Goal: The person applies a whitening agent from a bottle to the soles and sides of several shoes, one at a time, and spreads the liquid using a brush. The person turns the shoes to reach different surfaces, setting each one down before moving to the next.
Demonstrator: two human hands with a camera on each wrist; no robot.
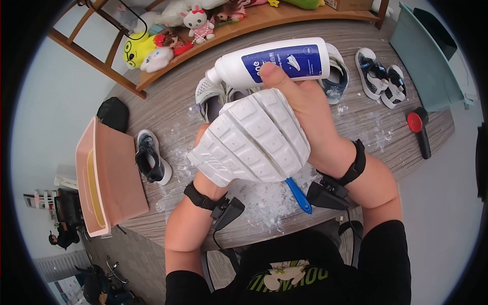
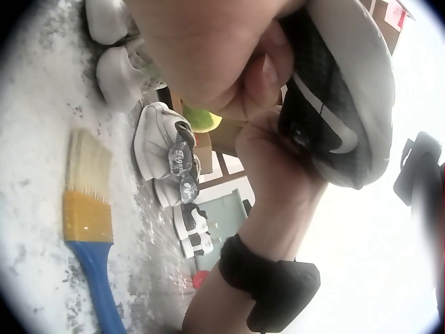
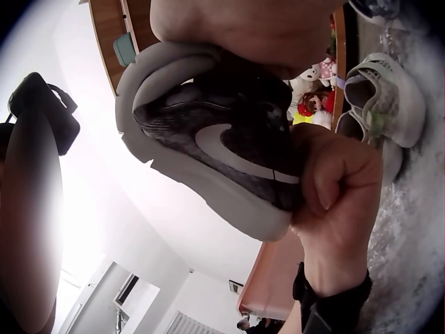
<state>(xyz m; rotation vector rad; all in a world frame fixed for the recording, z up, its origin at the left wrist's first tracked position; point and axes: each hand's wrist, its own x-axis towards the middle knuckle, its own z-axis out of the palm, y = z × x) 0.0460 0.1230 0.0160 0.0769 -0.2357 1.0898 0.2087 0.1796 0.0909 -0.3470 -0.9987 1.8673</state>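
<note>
Sole up, a black-and-white shoe [image 1: 254, 137] is held above the table. My left hand [image 3: 341, 174] grips one end of it, fingers curled against the dark upper; in the head view the sole mostly hides this hand. My right hand [image 1: 317, 114] holds a white bottle [image 1: 284, 61] with a blue label, thumb across it, nozzle pointing left. That hand is also against the shoe's far side; its fingers are mostly hidden. Both wrist views show the white swoosh on the shoe [image 2: 334, 104]. Below lies a brush [image 2: 90, 216] with a blue handle.
White residue marks the table [image 1: 254, 206]. A pink bin [image 1: 122, 178] and a dark shoe [image 1: 151, 157] stand left. Behind are more shoes and a toy shelf [image 1: 218, 38]. Sandals [image 1: 372, 73], a black-and-red tool [image 1: 419, 132] and a teal bin [image 1: 429, 66] are right.
</note>
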